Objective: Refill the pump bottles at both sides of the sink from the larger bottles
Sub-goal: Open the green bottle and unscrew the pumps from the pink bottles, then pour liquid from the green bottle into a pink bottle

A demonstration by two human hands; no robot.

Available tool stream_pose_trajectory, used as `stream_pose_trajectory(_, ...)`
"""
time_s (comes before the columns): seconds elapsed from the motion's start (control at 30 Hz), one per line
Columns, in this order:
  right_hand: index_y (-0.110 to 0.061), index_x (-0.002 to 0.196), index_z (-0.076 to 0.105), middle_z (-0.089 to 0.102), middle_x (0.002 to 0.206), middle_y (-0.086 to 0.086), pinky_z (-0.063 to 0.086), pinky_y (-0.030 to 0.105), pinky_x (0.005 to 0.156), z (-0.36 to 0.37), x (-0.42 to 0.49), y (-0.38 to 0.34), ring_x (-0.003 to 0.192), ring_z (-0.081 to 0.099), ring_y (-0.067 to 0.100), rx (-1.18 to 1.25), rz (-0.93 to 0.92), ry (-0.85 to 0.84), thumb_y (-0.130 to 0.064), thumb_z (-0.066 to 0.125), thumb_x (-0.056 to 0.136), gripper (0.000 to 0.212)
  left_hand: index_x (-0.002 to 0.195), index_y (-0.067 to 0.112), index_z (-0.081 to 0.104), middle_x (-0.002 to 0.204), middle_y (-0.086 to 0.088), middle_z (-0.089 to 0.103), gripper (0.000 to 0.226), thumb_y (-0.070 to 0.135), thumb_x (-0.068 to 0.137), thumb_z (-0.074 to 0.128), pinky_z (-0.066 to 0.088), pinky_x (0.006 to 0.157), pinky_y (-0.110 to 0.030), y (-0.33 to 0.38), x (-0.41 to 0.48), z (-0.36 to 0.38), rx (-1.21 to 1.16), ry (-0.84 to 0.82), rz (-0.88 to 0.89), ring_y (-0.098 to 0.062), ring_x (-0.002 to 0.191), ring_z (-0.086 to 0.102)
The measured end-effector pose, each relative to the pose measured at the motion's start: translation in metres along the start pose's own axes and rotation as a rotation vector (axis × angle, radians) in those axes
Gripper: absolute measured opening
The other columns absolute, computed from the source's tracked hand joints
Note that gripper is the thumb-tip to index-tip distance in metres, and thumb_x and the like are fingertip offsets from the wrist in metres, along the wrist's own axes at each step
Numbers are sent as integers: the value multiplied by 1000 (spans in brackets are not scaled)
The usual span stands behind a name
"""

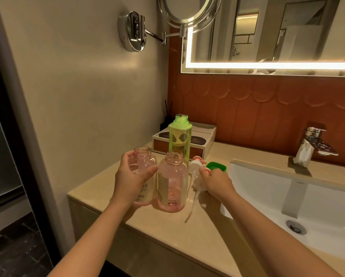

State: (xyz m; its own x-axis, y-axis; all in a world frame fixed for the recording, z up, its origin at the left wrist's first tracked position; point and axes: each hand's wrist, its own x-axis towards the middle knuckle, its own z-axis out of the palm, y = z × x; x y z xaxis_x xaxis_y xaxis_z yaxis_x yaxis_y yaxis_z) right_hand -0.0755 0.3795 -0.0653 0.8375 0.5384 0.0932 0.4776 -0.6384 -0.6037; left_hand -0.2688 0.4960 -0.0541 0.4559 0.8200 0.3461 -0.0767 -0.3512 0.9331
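now | left fingers [126, 159] curled round left pink bottle [144, 162] | right fingers [205, 174] pinch pump head [194, 166]

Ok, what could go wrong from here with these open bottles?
The left hand grips the left pink bottle right beside the uncapped middle pink bottle and tall green bottle; a nudge could tip one. The pump in the right hand trails its tube onto the counter, so it may drip or pick up dirt. The green cap lies near the sink rim and might slide in.
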Motion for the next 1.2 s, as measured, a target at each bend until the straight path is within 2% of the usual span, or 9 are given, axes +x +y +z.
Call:
stream_pose_trajectory(0.2,-16,87,58,61,83,3,47,29,62,-6,-2,12,70,56,15,-81,-56,105,-49,36,96,40,129,34,33,124,1,53,87,69,58,69,49,90,-51,0,6,5,113,26,39,-23,112,54)
stream_pose_trajectory(0.4,-14,123,51,54,122,6,52,29,75,-26,12,-13,98,53,17,304,-211,145,-44,56,89,45,139,28,21,143,-1,31,110,94,53,35,31,102,-36,-5,5,8,79,179,144,-13,127,31)
stream_pose_trajectory(0.5,-15,135,39,45,134,6,51,23,70,-35,21,-33,110,49,17,476,-281,74,-39,65,84,62,132,25,33,133,2,34,89,86,68,30,24,101,-23,4,-1,11,133,252,328,0,119,26)
stream_pose_trajectory(0.6,-18,143,28,37,145,10,46,44,98,-34,34,-52,126,43,25,529,-303,15,-40,72,77,83,121,30,40,124,11,39,60,74,80,34,22,97,-3,21,-8,14,172,223,483,4,118,34)
stream_pose_trajectory(0.67,-18,145,23,33,148,8,40,40,103,-31,41,-62,132,37,25,524,-317,-9,-38,74,75,88,117,33,43,116,15,46,45,61,82,43,28,91,1,33,-11,17,191,156,519,11,111,40)
stream_pose_trajectory(0.77,-15,144,24,41,142,8,40,26,91,-25,48,-72,123,44,18,594,-375,-87,-29,77,74,90,110,47,39,110,26,46,34,52,81,55,32,83,2,48,-15,21,236,-8,484,16,106,42)
stream_pose_trajectory(0.9,-12,136,31,53,123,6,49,17,72,-12,58,-78,106,56,15,733,-404,-163,-15,78,73,79,121,48,28,120,24,42,58,41,79,68,35,74,2,49,-18,36,236,-178,351,12,105,41)
stream_pose_trajectory(1.1,-13,133,35,55,116,3,50,12,64,-5,65,-81,94,57,3,815,-407,-130,-9,76,73,73,131,42,28,128,19,42,70,32,78,72,34,77,6,44,-19,52,204,-166,346,5,116,40)
stream_pose_trajectory(1.2,-16,122,44,59,103,-4,49,9,61,-1,65,-79,91,59,6,791,-419,-139,-8,76,74,58,136,38,26,131,13,46,74,32,78,72,38,80,-2,39,-16,56,214,-122,339,1,117,44)
